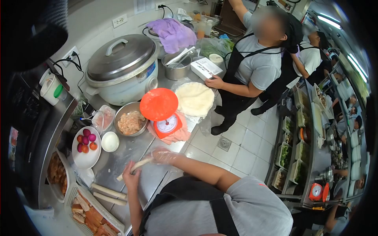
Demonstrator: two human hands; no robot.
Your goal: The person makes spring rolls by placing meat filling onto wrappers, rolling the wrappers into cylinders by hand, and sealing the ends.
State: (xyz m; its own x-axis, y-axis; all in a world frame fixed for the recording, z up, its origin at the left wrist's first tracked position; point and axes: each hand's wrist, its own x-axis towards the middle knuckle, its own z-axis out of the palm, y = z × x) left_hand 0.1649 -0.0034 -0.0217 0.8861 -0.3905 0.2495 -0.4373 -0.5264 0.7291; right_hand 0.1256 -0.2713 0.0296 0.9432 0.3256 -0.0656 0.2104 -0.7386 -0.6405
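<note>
Both my hands are on a long, pale, uncooked spring roll (140,164) just above the steel counter (114,161). My left hand (131,175) has its fingers closed around the lower part. At the upper end, my right hand (163,155), in a clear plastic glove, grips the roll. Two more spring rolls (109,190) lie on the counter by my left forearm. Beyond my hands stand a metal bowl of ground meat (131,122), a small white cup (110,142), an orange kitchen scale (167,125) and a stack of round pale wrappers (195,99).
A large rice cooker (120,70) stands at the back. At left are an oval plate of eggs and tomatoes (86,159) and a basket of meat pieces (92,212). A co-worker (256,67) holds a white box (206,69). Shelves of food trays (301,149) line the right.
</note>
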